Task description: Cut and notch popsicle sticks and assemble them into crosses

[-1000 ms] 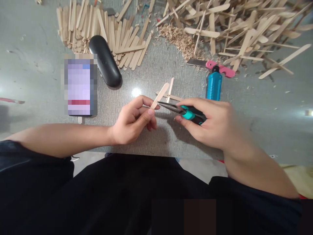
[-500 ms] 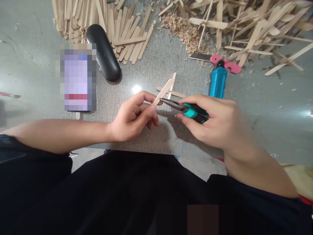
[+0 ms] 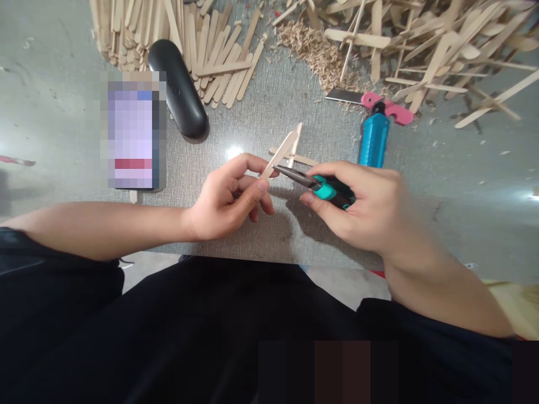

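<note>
My left hand (image 3: 229,199) pinches the near end of a flat wooden stick (image 3: 280,152) that points up and away to the right. My right hand (image 3: 366,205) is wrapped round the teal and black handles of needle-nose pliers (image 3: 314,182). The pliers' thin jaws touch the stick just beyond my left fingertips. Behind the stick, a small piece made of crossed sticks (image 3: 295,154) lies on the grey table (image 3: 261,112).
A blue bottle (image 3: 374,140) and a pink-handled knife (image 3: 370,102) lie behind my right hand. A black case (image 3: 177,90) and a phone (image 3: 132,132) sit at the left. Piles of sticks (image 3: 168,28), shavings (image 3: 315,50) and stick assemblies (image 3: 421,39) fill the back.
Both hands stay together with the pliers' tip at the stick. The view has shifted slightly, so everything on the table sits a little lower in the picture.
</note>
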Available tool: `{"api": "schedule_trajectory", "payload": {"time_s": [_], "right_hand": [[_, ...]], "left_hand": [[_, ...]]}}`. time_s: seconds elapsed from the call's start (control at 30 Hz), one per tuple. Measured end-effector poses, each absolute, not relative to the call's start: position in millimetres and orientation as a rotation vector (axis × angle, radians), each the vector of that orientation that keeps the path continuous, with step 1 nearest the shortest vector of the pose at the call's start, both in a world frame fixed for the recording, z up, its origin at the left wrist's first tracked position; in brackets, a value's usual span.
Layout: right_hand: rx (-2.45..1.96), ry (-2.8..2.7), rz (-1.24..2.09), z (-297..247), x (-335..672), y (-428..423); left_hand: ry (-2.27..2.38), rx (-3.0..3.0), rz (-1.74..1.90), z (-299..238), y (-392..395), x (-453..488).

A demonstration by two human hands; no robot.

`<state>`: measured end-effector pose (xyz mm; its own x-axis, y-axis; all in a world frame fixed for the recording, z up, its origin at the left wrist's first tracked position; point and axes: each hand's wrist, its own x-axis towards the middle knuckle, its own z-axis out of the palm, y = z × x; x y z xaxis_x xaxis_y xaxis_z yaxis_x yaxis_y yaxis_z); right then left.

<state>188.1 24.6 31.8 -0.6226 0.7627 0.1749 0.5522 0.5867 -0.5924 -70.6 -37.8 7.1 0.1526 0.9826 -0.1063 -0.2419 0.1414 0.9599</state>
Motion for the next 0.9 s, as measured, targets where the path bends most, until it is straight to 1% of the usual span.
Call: {"api": "schedule_trajectory", "payload": {"time_s": [0.2, 0.3, 0.53, 0.8, 0.9], "right_hand": [[-1.089, -2.425, 0.767, 33.1, 188.3, 26.0], [-1.113, -2.44, 0.743, 31.5, 189.4, 26.0], [-1.165, -2.521, 0.538, 26.0, 193.0, 27.2], [-1.118, -2.497, 0.278, -7.6, 195.4, 42.5], [-1.158, -2.508, 0.13, -12.3, 197.5, 48.5]], "left_hand": [[0.893, 1.206, 1.155, -8.0, -36.1, -75.0], [0.897, 1.242, 1.145, -8.3, -36.6, -75.6], [0.859, 1.095, 1.058, -3.3, -41.1, -75.0], [0.796, 0.822, 0.961, 10.6, -38.0, -77.2], [0.748, 0.727, 0.936, 13.0, -35.9, -77.7]]}}
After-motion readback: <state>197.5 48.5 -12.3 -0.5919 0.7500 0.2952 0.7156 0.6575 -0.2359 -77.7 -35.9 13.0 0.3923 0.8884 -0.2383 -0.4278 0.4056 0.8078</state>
